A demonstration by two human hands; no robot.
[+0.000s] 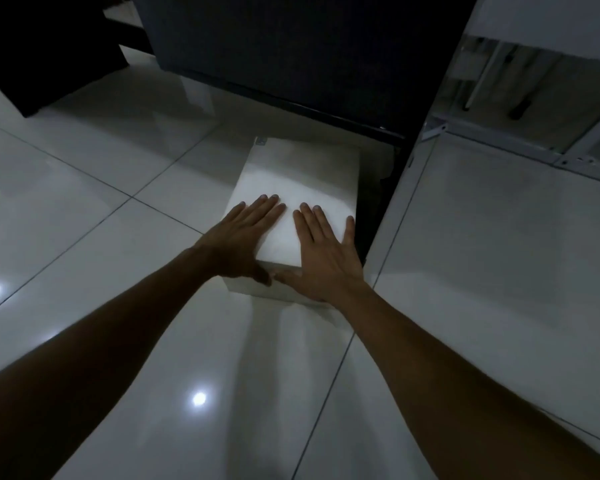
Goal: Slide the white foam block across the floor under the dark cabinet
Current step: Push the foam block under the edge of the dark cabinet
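1. Your left hand (245, 233) and right hand (321, 251) both lie flat and spread on the near end of the foam block (298, 199), palms down, fingers pointing toward the cabinet (291, 53). Neither is clenched and neither grasps anything; they only press on the top, thumbs hooked over the near edge.
2. The block sits on the tiled floor (101, 209), directly ahead of your hands, its long axis running straight away from you toward the cabinet's lower edge. That line is what the push turns on: I judge a straight shove along it should carry the block under.
3. Your right hand is nearer the block's right edge, little finger at the rim, beside the dark gap along the white panel (499, 220). Your left hand covers the near left corner.
4. The block's far end lies just short of, or just at, the cabinet's lower edge; you cannot tell whether it has begun to pass beneath.
5. The space under the cabinet is black shadow, so its depth and any obstruction are hidden. A small mark at the block's far left corner is too faint to read.
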